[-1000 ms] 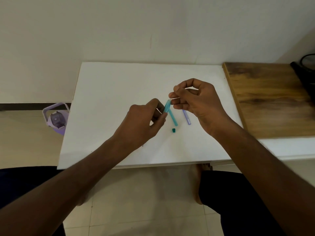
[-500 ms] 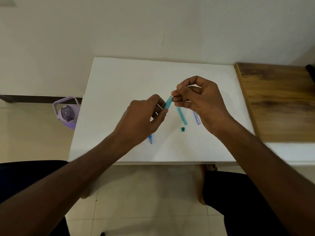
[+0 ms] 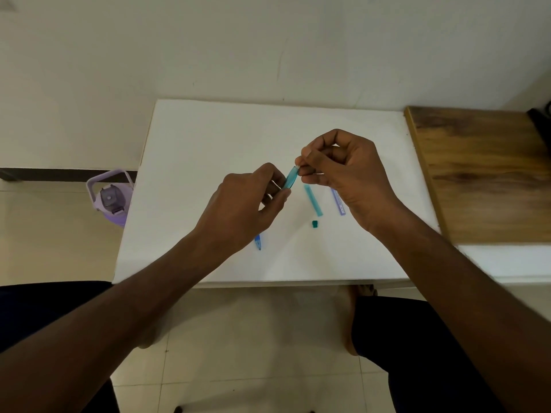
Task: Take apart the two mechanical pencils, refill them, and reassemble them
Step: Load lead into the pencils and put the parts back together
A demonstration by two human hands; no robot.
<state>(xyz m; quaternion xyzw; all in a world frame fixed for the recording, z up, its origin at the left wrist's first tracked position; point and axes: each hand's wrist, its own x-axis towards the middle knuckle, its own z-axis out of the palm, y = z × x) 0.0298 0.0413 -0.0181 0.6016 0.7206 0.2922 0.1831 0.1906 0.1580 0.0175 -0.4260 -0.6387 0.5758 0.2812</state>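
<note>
My left hand (image 3: pixel 250 204) grips the lower part of a teal mechanical pencil (image 3: pixel 291 177), held tilted above the white table (image 3: pixel 208 138). My right hand (image 3: pixel 343 165) pinches the pencil's white top end between thumb and forefinger. On the table lie a teal tube (image 3: pixel 313 200), a small dark teal cap (image 3: pixel 315 223) and a pale purple lead case (image 3: pixel 338 204), partly hidden by my right hand. The tip of a blue pencil (image 3: pixel 258 242) pokes out from under my left wrist.
A wooden board (image 3: pixel 483 174) adjoins the table on the right. A lilac water bottle (image 3: pixel 111 198) stands on the tiled floor to the left of the table. My knees and a bare foot show below the table's front edge.
The camera has shifted, so the table sits further right in view. Both hands keep their hold on the teal pencil; the blue pencil tip has come into sight under my left wrist.
</note>
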